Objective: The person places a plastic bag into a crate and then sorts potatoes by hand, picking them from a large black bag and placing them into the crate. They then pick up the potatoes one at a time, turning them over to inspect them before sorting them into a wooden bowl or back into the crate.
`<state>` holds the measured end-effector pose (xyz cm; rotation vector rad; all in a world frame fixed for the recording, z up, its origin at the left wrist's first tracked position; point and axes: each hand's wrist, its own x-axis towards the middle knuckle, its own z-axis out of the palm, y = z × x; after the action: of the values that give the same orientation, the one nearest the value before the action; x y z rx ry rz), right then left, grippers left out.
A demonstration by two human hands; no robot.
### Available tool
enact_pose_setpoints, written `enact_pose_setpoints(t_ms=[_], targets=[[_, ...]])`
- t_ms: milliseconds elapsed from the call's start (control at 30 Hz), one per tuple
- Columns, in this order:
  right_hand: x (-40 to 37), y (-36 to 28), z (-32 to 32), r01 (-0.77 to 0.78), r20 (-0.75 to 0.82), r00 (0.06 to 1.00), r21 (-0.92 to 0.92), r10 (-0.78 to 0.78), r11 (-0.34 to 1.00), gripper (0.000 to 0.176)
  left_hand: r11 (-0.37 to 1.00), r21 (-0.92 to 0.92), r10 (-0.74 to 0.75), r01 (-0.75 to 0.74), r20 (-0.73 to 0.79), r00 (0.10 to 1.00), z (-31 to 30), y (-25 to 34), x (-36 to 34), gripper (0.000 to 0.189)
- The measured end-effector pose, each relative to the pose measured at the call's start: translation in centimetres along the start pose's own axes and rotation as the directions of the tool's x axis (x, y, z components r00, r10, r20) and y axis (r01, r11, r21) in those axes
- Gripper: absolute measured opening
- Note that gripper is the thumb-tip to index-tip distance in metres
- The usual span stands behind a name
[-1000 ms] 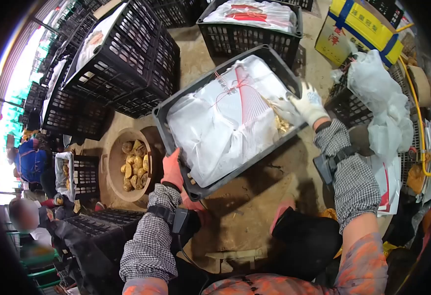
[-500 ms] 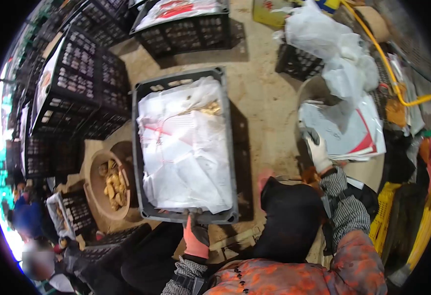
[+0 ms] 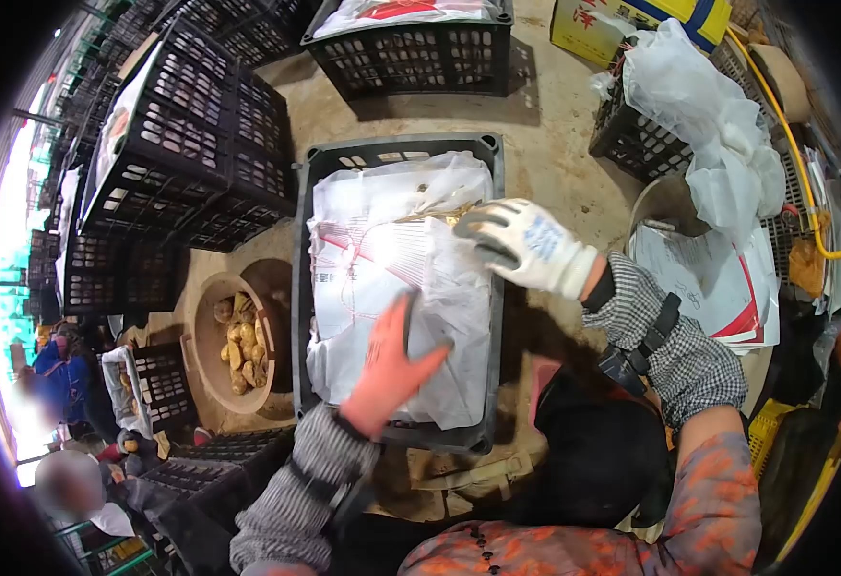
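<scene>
A black plastic crate [image 3: 494, 384] stands on the floor in front of me, lined and topped with white paper sheets [image 3: 367, 278]. Red string and red print show on the paper. My left hand [image 3: 393, 360], in an orange glove with dark fingertips, lies over the lower middle of the sheets, thumb and fingers spread. At the crate's upper right, my right hand [image 3: 531, 248] wears a white glove with grey fingertips. Its fingers stretch apart over the paper's edge, beside a gap where yellowish-brown contents [image 3: 454, 213] peek out.
A round basin [image 3: 200, 360] of ginger-like roots [image 3: 245, 350] stands left of the crate. Stacked black crates [image 3: 185, 125] rise behind it, and another papered crate [image 3: 420, 62] sits ahead. Loose sheets [image 3: 718, 278] and plastic bags [image 3: 708, 106] lie on the right. Other people [image 3: 65, 384] are at far left.
My left hand has left the crate's near rim and moved onto the paper. My right hand has come from beside the loose sheets to the crate's upper right. The view has shifted.
</scene>
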<state>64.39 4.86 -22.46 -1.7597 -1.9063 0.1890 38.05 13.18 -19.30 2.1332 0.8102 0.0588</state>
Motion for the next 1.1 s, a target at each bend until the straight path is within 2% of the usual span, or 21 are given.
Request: enact_pose_setpoints(t_ms=[33, 67, 100, 133, 167, 233, 300, 367, 433, 500, 533, 567, 700, 767, 833, 867, 900, 967, 1033, 1067, 1100], targets=[[0.9, -0.7, 0.6, 0.019, 0.143, 0.99, -0.042, -0.013, 0.999, 0.046, 0.983, 0.173, -0.058, 0.052, 0.03, 0.998, 1.0, -2.9, 2.0, 0.081], [1.6, -0.9, 2.0, 0.112, 0.177, 0.98, -0.097, -0.094, 0.989, 0.049, 0.908, 0.419, 0.021, -0.011, -0.018, 1.0, 1.8, -4.2, 2.9, 0.061], [2.0, -1.2, 3.1, 0.204, 0.217, 0.962, -0.152, -0.169, 0.967, 0.052, 0.905, 0.424, 0.026, -0.011, -0.029, 0.999, 1.9, -3.6, 3.0, 0.061], [2.2, -2.2, 3.4, 0.244, 0.306, 0.934, -0.162, -0.186, 0.956, 0.055, 0.984, 0.061, -0.179, 0.169, 0.243, 0.953, 2.0, -2.7, 3.0, 0.051], [2.5, -2.5, 4.1, 0.364, 0.236, 0.915, -0.133, -0.328, 0.922, 0.056, 0.869, -0.242, -0.245, 0.432, 0.548, 0.799, 2.3, -1.8, 2.5, 0.041], [2.3, -4.2, 4.6, 0.33, 0.563, 0.801, -0.127, -0.206, 0.935, 0.056, 0.927, -0.268, -0.104, 0.262, 0.489, 0.866, 4.0, -0.6, -1.5, 0.029], [1.1, -5.3, 4.3, 0.36, 0.692, 0.695, -0.099, -0.195, 0.928, 0.036, 0.898, -0.318, -0.126, 0.303, 0.473, 0.872, 2.6, 1.4, -5.5, 0.029], [-0.2, -5.8, 2.2, 0.335, 0.59, 0.758, 0.013, -0.278, 0.942, 0.024, 0.898, -0.354, -0.112, 0.262, 0.39, 0.914, 1.2, 1.4, -10.3, 0.029], [-1.3, -6.1, -2.5, 0.299, 0.434, 0.853, 0.048, -0.289, 0.953, 0.02, 0.888, -0.306, -0.172, 0.344, 0.473, 0.864, -1.8, 2.9, -14.1, 0.036], [-4.0, -4.9, -5.1, 0.287, 0.232, 0.927, 0.067, -0.294, 0.956, 0.019, 0.893, -0.318, -0.156, 0.318, 0.445, 0.882, -3.2, 2.6, -17.4, 0.039], [-5.0, -5.4, -6.5, 0.275, 0.246, 0.929, 0.043, -0.277, 0.961, 0.019, 0.902, -0.32, -0.137, 0.288, 0.422, 0.896, -3.3, 2.3, -18.9, 0.043], [-6.3, -5.3, -6.3, 0.263, 0.213, 0.94, 0.046, -0.266, 0.964, 0.018, 0.966, -0.247, 0.008, 0.077, 0.325, 0.946, -2.5, 1.7, -20.0, 0.048], [-10.9, -3.6, -1.9, 0.165, 0.237, 0.96, -0.056, -0.148, 0.985, 0.017, 0.954, -0.289, 0.04, 0.075, 0.372, 0.927, 1.6, -0.4, -21.0, 0.047], [-11.5, -2.6, -0.7, 0.136, 0.248, 0.963, -0.092, -0.11, 0.986, 0.017, 0.982, -0.165, 0.143, -0.089, 0.351, 0.926, 3.0, -1.2, -21.1, 0.047], [-11.5, -2.1, -0.1, 0.026, 0.344, 0.939, -0.133, 0.022, 0.991, 0.018, 0.986, -0.142, 0.132, -0.084, 0.374, 0.918, 2.7, 0.2, -20.7, 0.046], [-11.0, -1.9, -0.3, 0.027, 0.337, 0.941, -0.196, 0.041, 0.98, 0.021, 0.974, 0.0, 0.218, -0.229, 0.295, 0.93, 2.5, 1.0, -20.2, 0.045], [-10.5, -0.8, -0.5, -0.073, 0.434, 0.892, -0.139, 0.127, 0.988, 0.026, 0.924, 0.15, 0.314, -0.352, 0.229, 0.922, 2.5, 1.6, -19.9, 0.045], [-7.9, -1.7, -2.8, -0.314, 0.476, 0.845, 0.071, 0.244, 0.947, 0.028, 0.925, 0.114, 0.323, -0.362, 0.266, 0.908, 3.4, 1.6, -19.4, 0.044], [-6.2, -1.8, -4.4, -0.241, 0.242, 0.947, 0.091, 0.214, 0.966, 0.031, 0.903, -0.009, 0.419, -0.429, 0.227, 0.879, 3.6, 2.0, -18.9, 0.045], [-4.8, -1.9, -5.3, -0.188, 0.207, 0.963, 0.064, 0.171, 0.98, 0.037, 0.886, -0.034, 0.46, -0.462, 0.172, 0.871, 3.3, 2.5, -18.5, 0.045], [-2.4, -4.6, -7.4, -0.175, 0.319, 0.941, 0.183, 0.11, 0.968, 0.044, 0.889, -0.039, 0.457, -0.457, 0.162, 0.874, 3.3, 2.7, -18.2, 0.045]])
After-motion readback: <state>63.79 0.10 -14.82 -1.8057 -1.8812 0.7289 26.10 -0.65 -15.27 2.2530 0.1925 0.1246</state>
